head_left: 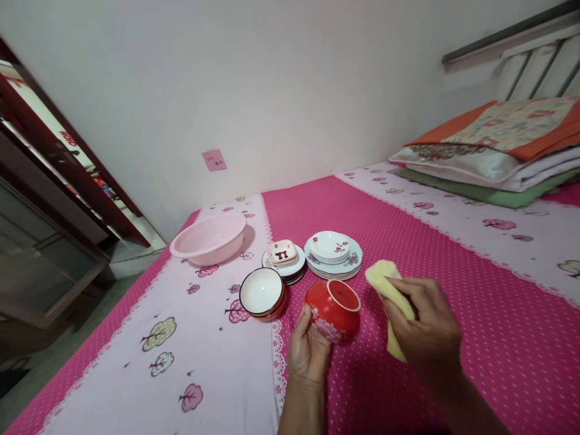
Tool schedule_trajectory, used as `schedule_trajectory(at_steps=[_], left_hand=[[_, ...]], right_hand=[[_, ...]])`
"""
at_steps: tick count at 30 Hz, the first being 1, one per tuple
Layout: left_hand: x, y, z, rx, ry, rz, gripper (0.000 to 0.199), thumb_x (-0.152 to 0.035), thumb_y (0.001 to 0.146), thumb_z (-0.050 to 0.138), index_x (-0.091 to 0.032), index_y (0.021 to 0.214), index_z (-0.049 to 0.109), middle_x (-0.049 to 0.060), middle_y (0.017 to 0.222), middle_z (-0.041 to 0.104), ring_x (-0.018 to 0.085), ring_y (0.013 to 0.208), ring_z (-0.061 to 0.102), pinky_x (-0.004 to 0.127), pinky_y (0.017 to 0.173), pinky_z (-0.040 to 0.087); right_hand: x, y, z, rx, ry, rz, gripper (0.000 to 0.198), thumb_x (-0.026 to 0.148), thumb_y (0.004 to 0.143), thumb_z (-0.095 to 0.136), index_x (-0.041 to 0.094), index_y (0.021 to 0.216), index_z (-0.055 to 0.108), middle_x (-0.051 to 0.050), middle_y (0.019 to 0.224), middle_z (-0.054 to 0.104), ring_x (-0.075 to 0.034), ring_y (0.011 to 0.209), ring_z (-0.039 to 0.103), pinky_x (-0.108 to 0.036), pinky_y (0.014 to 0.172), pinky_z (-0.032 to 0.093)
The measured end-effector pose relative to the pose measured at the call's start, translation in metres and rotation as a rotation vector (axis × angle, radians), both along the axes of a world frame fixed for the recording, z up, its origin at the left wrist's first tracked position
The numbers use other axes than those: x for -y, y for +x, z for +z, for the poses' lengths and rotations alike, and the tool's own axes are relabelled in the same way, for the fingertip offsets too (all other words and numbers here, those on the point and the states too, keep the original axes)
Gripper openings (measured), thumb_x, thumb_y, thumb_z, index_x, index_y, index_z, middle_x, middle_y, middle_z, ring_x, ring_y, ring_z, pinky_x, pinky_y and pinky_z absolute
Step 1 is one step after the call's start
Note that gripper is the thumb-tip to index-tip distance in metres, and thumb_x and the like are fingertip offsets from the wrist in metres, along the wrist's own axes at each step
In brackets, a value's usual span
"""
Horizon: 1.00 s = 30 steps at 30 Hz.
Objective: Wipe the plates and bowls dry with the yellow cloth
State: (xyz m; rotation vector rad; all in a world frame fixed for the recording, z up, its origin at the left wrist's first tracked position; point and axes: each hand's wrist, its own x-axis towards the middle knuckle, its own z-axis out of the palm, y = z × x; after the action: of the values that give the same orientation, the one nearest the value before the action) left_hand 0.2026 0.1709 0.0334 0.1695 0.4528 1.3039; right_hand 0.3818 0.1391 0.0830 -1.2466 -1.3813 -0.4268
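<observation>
A red bowl (319, 307) with pink flowers is gripped by my left hand (309, 355), tilted so that its foot ring faces up and to the right. My right hand (423, 323) is closed on a folded yellow cloth (385, 279), held to the right of the bowl and apart from it. Beyond the red bowl stand stacked flowered plates (330, 244). To their left, a small square dish (281, 251) rests on dark-rimmed plates (296, 266). Nearer, a stack of white-lined bowls (261, 291) with dark rims sits left of my left hand.
A pink basin (208, 238) stands at the far left of the patterned bed cover (226, 374). Folded bedding and a pillow (489, 142) are piled at the far right. A white wall (294, 90) with a pink note (214, 160) rises behind the bed.
</observation>
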Motion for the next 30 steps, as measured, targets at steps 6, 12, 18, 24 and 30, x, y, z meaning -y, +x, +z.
schedule_trajectory(at_steps=[6,12,18,24,30], left_hand=[[-0.003,-0.006,0.002,0.025,-0.009,0.043,0.018,-0.019,0.095,0.063,-0.015,0.105,0.078,0.014,0.117,0.078,0.025,0.121,0.068,0.047,0.115,0.046],[-0.001,-0.008,0.009,-0.029,0.046,0.122,0.014,-0.017,0.087,0.075,-0.021,0.099,0.079,0.008,0.118,0.078,0.019,0.113,0.07,0.041,0.114,0.046],[0.008,-0.001,0.016,-0.269,0.175,0.11,0.041,-0.03,0.076,0.088,-0.023,0.115,0.077,0.008,0.117,0.078,0.021,0.109,0.071,0.037,0.107,0.048],[0.021,0.006,0.026,-0.935,0.599,-0.059,0.031,-0.039,0.096,0.063,-0.023,0.118,0.077,0.01,0.108,0.078,0.026,0.096,0.067,0.039,0.095,0.048],[0.024,0.012,0.024,-1.293,0.873,-0.117,0.034,-0.023,0.1,0.052,-0.034,0.12,0.077,0.007,0.105,0.08,0.027,0.102,0.07,0.047,0.126,0.011]], right_hand=[[-0.013,0.004,-0.032,0.143,-0.5,0.151,0.014,0.019,0.089,0.055,0.021,0.094,0.068,-0.011,0.091,0.068,-0.029,0.086,0.061,-0.044,0.076,0.047],[-0.012,-0.011,-0.061,0.133,-0.757,0.449,0.014,0.018,0.067,0.067,0.025,0.078,0.071,-0.001,0.078,0.073,-0.021,0.068,0.067,-0.03,0.061,0.048],[-0.018,-0.001,-0.041,-0.119,-0.749,0.319,0.032,0.039,0.097,0.046,0.022,0.101,0.072,-0.008,0.093,0.08,-0.024,0.079,0.075,-0.035,0.066,0.056],[-0.016,-0.019,-0.023,-0.556,-0.692,0.463,0.061,0.059,0.092,0.055,0.015,0.134,0.063,-0.016,0.126,0.075,-0.03,0.115,0.072,-0.042,0.092,0.061],[-0.02,-0.027,-0.029,-0.794,-0.706,0.585,0.064,0.053,0.084,0.07,0.017,0.135,0.06,-0.014,0.127,0.074,-0.032,0.115,0.072,-0.046,0.094,0.06]])
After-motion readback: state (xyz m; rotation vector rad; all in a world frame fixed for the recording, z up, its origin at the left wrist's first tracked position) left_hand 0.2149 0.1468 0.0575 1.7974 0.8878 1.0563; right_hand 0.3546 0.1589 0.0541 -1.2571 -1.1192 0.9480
